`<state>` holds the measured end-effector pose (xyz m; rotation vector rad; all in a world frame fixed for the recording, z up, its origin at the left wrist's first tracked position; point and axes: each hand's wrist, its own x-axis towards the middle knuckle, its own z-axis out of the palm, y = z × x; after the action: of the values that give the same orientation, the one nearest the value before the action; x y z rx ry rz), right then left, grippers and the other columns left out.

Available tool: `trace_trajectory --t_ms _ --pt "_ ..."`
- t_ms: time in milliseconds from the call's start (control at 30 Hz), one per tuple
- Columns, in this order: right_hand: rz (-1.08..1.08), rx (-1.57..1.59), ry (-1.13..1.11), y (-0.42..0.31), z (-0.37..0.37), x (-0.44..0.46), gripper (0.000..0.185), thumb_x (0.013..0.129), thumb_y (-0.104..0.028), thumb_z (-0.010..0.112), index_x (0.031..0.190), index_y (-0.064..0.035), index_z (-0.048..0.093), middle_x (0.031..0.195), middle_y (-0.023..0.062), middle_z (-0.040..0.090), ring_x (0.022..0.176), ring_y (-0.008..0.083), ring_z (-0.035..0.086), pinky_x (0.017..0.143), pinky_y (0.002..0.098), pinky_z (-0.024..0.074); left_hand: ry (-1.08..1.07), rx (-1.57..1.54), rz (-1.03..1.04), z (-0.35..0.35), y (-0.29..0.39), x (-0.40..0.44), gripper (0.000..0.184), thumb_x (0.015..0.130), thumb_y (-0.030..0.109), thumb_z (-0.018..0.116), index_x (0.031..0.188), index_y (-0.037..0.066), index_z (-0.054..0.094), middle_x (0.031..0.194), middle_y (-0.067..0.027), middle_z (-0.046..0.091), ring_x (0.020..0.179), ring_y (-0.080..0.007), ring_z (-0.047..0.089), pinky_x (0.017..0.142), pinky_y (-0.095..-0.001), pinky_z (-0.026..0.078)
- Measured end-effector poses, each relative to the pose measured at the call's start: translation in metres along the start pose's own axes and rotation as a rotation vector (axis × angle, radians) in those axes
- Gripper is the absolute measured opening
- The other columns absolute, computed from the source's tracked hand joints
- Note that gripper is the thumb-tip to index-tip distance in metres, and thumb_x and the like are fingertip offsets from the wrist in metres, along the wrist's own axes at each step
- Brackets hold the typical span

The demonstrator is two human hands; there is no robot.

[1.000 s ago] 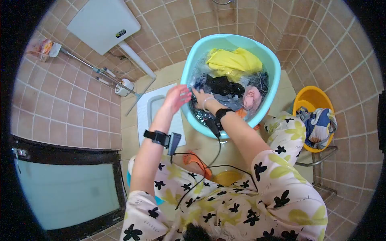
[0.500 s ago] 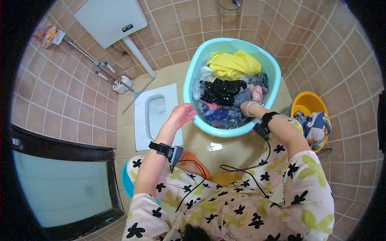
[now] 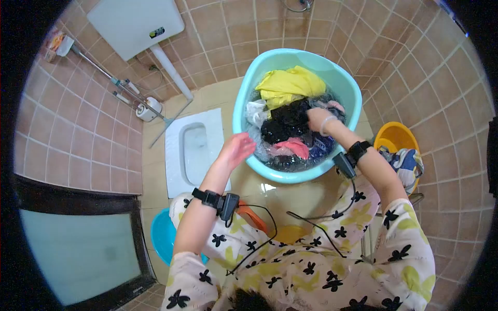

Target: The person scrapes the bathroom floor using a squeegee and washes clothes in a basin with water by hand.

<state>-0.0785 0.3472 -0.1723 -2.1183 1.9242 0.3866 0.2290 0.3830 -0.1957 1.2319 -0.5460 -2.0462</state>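
A large light-blue tub (image 3: 244, 85) holds water and soaking clothes. Inside are a yellow garment (image 3: 293, 83), a black garment (image 3: 282, 122), a white cloth (image 3: 256, 112) and a pink cloth (image 3: 294, 147), with dark blue cloth (image 3: 322, 147) near the front right. My right hand (image 3: 318, 120), a clear band at its wrist, is down in the tub at the black garment's right side. Its fingers are curled against the wet black fabric, their tips partly hidden. At the tub's left rim, my left hand (image 3: 238, 149) is open, fingers apart, holding nothing.
A white squat toilet (image 3: 174, 155) lies left of the tub. An orange bucket (image 3: 397, 133) with clothes (image 3: 407, 165) stands at right. Beside my left leg is a blue basin (image 3: 163, 236). Cables hang from both wrist devices. A mop (image 3: 165, 124) leans at the left wall.
My right hand has moved up and slightly left, from the tub's front right to the black garment. The clothes have shifted, and more pink cloth shows. My left hand stays by the rim, open.
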Motion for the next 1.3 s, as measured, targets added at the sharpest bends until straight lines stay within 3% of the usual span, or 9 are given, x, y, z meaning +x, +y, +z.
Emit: trace_trajectory --t_ms 100,300,500,567,667,833,867,1100,1300 --pt "-0.493 0.555 0.01 -0.071 0.014 -0.012 0.045 0.068 -0.015 0.061 0.11 -0.002 0.056 0.104 0.0208 0.059 0.096 0.032 0.058 0.085 0.0371 0.0452 -0.016 -0.048 0.077 0.011 0.005 0.011 0.031 0.086 0.018 0.053 0.111 0.001 0.047 0.104 -0.0148 0.052 0.101 -0.0271 0.053 0.085 -0.0381 0.046" --pt "-0.616 0.298 -0.186 -0.137 0.093 0.028 0.075 0.064 -0.022 0.065 0.131 -0.0032 0.035 0.12 0.0218 0.05 0.108 0.0308 0.052 0.09 0.0354 0.0424 0.019 -0.123 0.109 0.018 0.018 0.009 0.032 0.085 0.019 0.054 0.112 0.001 0.047 0.103 -0.0145 0.052 0.1 -0.0265 0.053 0.083 -0.0375 0.047" --pt "-0.432 0.061 -0.303 -0.135 0.121 0.049 0.032 0.066 -0.023 0.061 0.084 0.0029 0.064 0.089 0.0201 0.064 0.08 0.031 0.062 0.073 0.0391 0.0483 0.067 0.009 0.182 0.018 0.01 0.031 0.046 0.085 0.024 0.054 0.124 0.005 0.038 0.114 -0.0158 0.048 0.106 -0.0303 0.049 0.083 -0.0429 0.045" --pt "-0.073 1.005 -0.235 -0.117 0.092 0.037 0.015 0.065 -0.006 0.06 0.076 0.0019 0.065 0.07 0.007 0.062 0.056 0.0195 0.057 0.053 0.0367 0.0472 0.188 0.103 -0.042 0.017 0.003 0.041 0.053 0.085 0.03 0.052 0.13 0.008 0.033 0.122 -0.017 0.044 0.108 -0.0336 0.047 0.087 -0.05 0.04" --pt "-0.098 2.077 -0.359 -0.093 0.011 0.001 0.037 0.074 -0.01 0.048 0.11 -0.0006 0.053 0.104 0.0138 0.059 0.089 0.022 0.061 0.079 0.0359 0.0514 0.023 -0.055 -0.017 0.021 -0.009 0.054 0.055 0.087 0.038 0.046 0.133 0.013 0.03 0.135 -0.0142 0.033 0.121 -0.0345 0.034 0.094 -0.0567 0.029" --pt "-0.214 2.113 -0.129 -0.107 -0.068 -0.035 0.031 0.078 -0.015 0.054 0.106 -0.0019 0.054 0.095 0.0107 0.062 0.083 0.0215 0.062 0.074 0.0346 0.0516 -0.061 -0.209 -0.078 0.074 0.005 0.017 0.052 0.088 0.045 0.041 0.131 0.016 0.035 0.133 -0.0122 0.038 0.121 -0.0321 0.037 0.092 -0.0614 0.03" --pt "-0.17 2.045 -0.055 -0.12 -0.07 -0.044 0.027 0.075 -0.011 0.06 0.1 -0.0022 0.057 0.091 0.0088 0.062 0.079 0.0197 0.061 0.071 0.0325 0.0505 -0.072 -0.258 -0.016 0.083 0.008 0.002 0.052 0.084 0.043 0.051 0.12 0.007 0.043 0.114 -0.0138 0.05 0.099 -0.0292 0.055 0.077 -0.0496 0.048" --pt "-0.18 1.26 0.474 -0.143 -0.011 -0.04 0.027 0.066 -0.011 0.071 0.088 0.0002 0.061 0.08 0.0049 0.063 0.071 0.012 0.057 0.067 0.027 0.0457 -0.074 -0.398 0.032 0.064 -0.068 0.12 0.046 0.084 0.041 0.052 0.113 0.005 0.048 0.104 -0.0123 0.055 0.092 -0.0273 0.058 0.076 -0.0448 0.048" --pt "0.096 0.996 0.718 -0.112 0.017 -0.003 0.023 0.066 -0.02 0.063 0.078 -0.0008 0.063 0.076 0.0201 0.062 0.073 0.0353 0.061 0.066 0.0373 0.0484 -0.05 -0.409 0.034 0.098 -0.057 0.089 0.037 0.085 0.036 0.052 0.101 0.002 0.054 0.091 -0.0104 0.059 0.08 -0.0248 0.06 0.071 -0.0388 0.049"
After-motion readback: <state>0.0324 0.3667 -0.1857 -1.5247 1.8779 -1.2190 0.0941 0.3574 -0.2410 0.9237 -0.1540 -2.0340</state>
